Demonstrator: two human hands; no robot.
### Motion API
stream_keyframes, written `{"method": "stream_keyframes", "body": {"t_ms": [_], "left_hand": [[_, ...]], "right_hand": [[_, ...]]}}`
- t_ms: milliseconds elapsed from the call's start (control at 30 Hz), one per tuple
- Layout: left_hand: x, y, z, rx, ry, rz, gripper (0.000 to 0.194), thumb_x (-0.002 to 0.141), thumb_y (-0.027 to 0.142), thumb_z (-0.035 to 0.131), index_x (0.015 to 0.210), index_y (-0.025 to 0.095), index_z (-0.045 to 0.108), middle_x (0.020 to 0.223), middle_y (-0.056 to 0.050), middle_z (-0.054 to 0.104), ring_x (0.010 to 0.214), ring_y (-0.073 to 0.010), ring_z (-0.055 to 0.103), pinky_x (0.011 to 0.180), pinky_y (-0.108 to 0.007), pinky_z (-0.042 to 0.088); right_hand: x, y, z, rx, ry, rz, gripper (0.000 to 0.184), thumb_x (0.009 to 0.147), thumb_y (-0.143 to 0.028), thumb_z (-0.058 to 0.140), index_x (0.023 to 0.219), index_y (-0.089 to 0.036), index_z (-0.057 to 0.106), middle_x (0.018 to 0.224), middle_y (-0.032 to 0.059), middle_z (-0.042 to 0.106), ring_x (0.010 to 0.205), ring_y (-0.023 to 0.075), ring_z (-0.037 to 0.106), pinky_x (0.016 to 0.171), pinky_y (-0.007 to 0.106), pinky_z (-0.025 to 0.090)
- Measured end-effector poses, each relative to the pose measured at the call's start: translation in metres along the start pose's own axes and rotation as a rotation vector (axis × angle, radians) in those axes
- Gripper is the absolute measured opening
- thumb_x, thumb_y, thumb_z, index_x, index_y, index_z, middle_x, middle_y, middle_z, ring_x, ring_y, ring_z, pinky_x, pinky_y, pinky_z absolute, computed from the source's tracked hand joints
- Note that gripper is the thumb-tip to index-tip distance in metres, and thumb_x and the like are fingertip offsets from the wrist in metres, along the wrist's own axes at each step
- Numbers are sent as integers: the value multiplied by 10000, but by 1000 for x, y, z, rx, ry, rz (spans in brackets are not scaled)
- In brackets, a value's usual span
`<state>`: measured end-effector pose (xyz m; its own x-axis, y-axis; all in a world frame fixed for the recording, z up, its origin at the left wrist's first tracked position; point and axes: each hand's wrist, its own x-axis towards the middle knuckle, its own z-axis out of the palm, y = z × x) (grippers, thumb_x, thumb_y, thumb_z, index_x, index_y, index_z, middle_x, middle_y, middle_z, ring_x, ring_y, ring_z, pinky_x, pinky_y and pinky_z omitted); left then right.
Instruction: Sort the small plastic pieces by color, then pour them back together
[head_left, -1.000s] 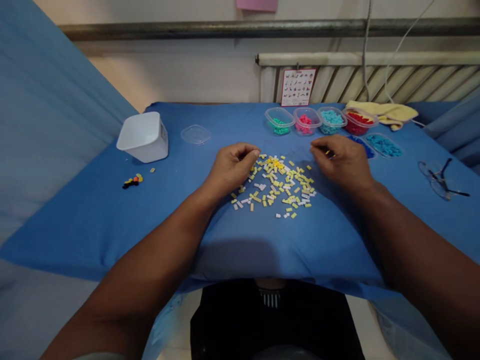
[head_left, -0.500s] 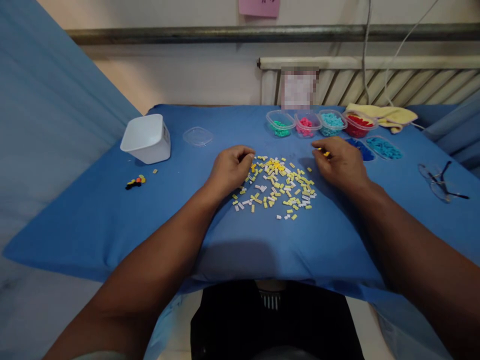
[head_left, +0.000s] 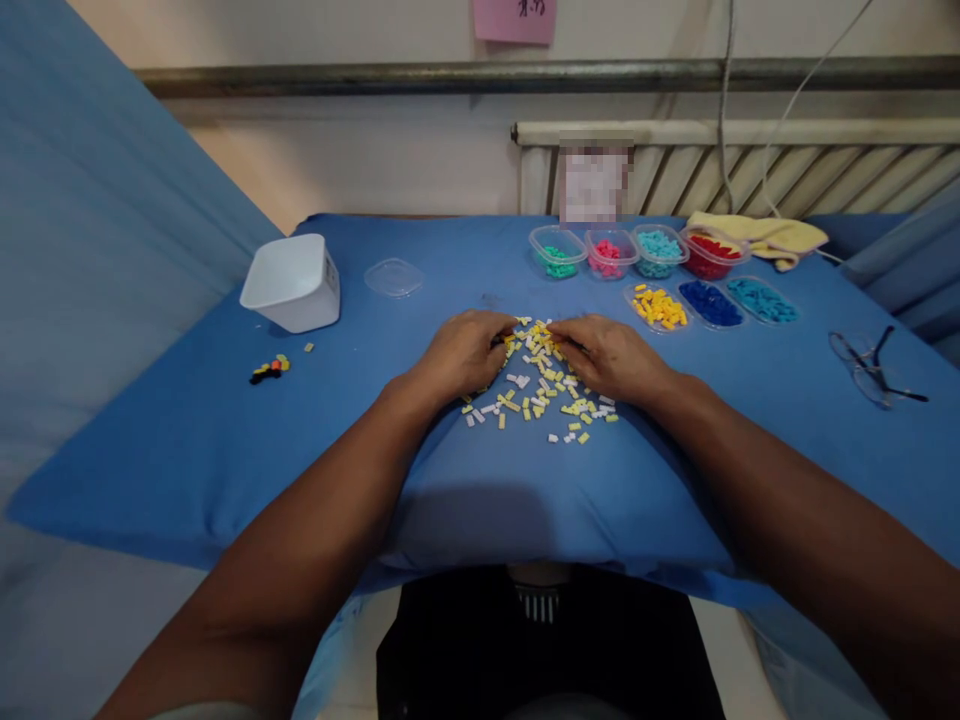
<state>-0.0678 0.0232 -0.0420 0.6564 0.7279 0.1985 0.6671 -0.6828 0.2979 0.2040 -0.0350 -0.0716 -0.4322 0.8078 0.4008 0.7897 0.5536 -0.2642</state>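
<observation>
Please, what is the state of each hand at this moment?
Left hand: fingers curled beside the brick pile; whether it holds anything cannot be told.
Right hand: fingertips at the brick pile; grip cannot be told.

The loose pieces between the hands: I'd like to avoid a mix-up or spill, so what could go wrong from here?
The loose pieces mix pale yellow, brighter yellow and white, so similar shades might get confused. The right hand is near the shallow clear tray of orange-yellow pieces; a careless sweep outward could knock it and scatter them.
</observation>
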Motion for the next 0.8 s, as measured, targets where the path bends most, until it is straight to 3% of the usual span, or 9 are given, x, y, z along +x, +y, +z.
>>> {"method": "stream_keyframes", "body": {"t_ms": [133, 367, 667, 800], "left_hand": [[0, -1, -3, 63, -30, 49, 432, 992, 200, 591, 1367, 217, 806, 1302, -118, 816, 1220, -321, 729, 1096, -470, 539], [2, -1, -7, 75, -59, 126, 286, 1004, 193, 609, 1150, 255, 846, 1159, -88, 817, 1147, -283, 721, 1085, -432, 536], [10, 10, -9, 111, -115, 28, 284, 974, 173, 579, 1030, 214, 854, 1105, -108, 800, 1054, -267, 729, 978, -385, 566], [11, 16, -8, 143, -123, -8, 332, 956, 146, 569, 1103, 206, 860, 1172, -121, 806, 1060, -292, 744, 959, -398, 575]], "right_hand": [[0, -2, 1, -5, 20, -7, 346, 1134, -296, 587, 1380, -158, 788, 1242, 165, 849, 1106, 330, 788, 982, 449, 612], [1, -2, 4, 8, 103, -48, 305, 1128, -280, 588, 1315, -172, 803, 1199, 152, 861, 1075, 314, 791, 968, 448, 622], [2, -6, 1, -5, 114, -56, 290, 1125, -297, 589, 1288, -210, 812, 1185, 120, 871, 1050, 308, 791, 958, 454, 621], [1, -9, -2, -16, 115, -32, 308, 1125, -302, 573, 1284, -211, 820, 1190, 124, 871, 1063, 325, 793, 956, 477, 628]]}}
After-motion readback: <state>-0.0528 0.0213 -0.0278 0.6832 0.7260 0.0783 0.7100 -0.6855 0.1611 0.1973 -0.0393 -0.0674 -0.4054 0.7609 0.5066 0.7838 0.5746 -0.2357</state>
